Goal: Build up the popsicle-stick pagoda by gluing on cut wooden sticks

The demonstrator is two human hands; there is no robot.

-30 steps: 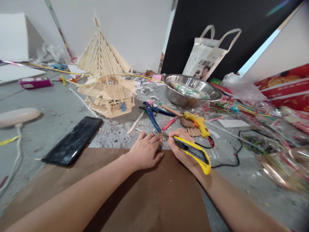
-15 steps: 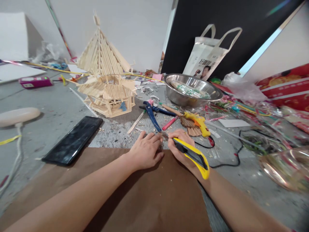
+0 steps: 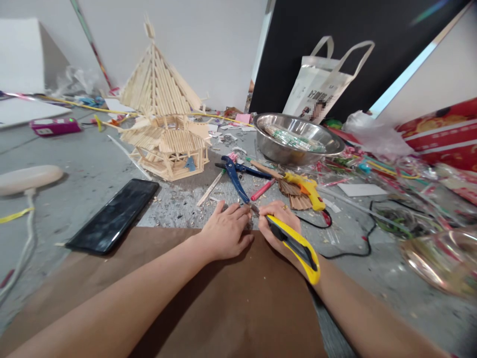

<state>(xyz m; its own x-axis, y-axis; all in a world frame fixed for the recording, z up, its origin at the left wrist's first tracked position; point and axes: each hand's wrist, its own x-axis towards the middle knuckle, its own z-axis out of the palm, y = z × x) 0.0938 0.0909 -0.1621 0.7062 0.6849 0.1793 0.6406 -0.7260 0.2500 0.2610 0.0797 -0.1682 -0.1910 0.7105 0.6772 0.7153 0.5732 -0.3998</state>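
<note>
My right hand [image 3: 278, 226] grips a yellow and black utility knife [image 3: 296, 243], its blade tip pointing left toward my other hand. My left hand [image 3: 225, 231] rests palm down at the far edge of a brown paper sheet [image 3: 238, 308], fingers curled and pressed onto something small that I cannot make out, right where the blade meets it. Wood shavings lie scattered on the grey floor just beyond both hands.
A stick-built pagoda model [image 3: 164, 124] stands ahead left. A black phone [image 3: 114, 215] lies left of the paper. Blue pliers [image 3: 234, 179], a yellow glue gun [image 3: 307, 190] with a black cord, a steel bowl [image 3: 298, 139], a white bag [image 3: 320, 84] and plastic wrappers crowd the right.
The knife's handle has swung slightly lower and closer to my right wrist. My left hand has stayed in place.
</note>
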